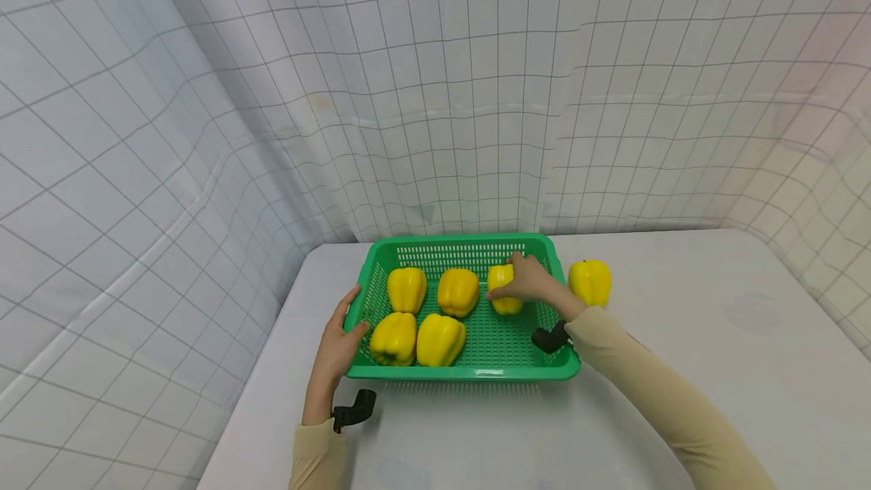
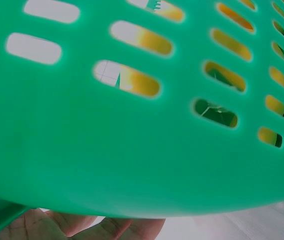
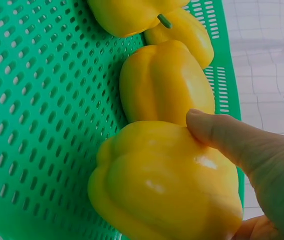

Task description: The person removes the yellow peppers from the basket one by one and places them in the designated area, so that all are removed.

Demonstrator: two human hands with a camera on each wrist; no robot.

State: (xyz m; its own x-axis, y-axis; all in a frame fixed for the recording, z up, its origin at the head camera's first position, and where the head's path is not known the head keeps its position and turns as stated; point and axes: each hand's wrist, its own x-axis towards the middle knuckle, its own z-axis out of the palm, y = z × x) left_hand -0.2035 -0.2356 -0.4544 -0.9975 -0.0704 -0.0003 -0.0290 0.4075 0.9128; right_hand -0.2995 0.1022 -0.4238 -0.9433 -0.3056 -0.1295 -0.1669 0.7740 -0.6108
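In the head view, my right hand (image 1: pixel 535 280) reaches into a green plastic basket (image 1: pixel 463 373) and holds a yellow bell pepper (image 1: pixel 500 277) near its right end. The right wrist view shows the thumb against this bell pepper (image 3: pixel 162 175), while part of the fingers is hidden behind it. My left hand (image 1: pixel 336 345) grips the basket's left rim, thumb toward the inside. Two bell peppers, one at the back left (image 1: pixel 407 290) and one at the back middle (image 1: pixel 458 293), stand left of the held one. Two more bell peppers, one in the front left corner (image 1: pixel 393 339) and its neighbour (image 1: pixel 441 340), lie along the front wall.
Another yellow bell pepper (image 1: pixel 590 281) stands on the white table (image 1: pixel 714 324) just right of the basket, partly behind the right forearm. White checked curtains (image 1: pixel 435 97) hang behind the table and at both sides. A black wrist camera (image 1: pixel 355 410) sits on each wrist.
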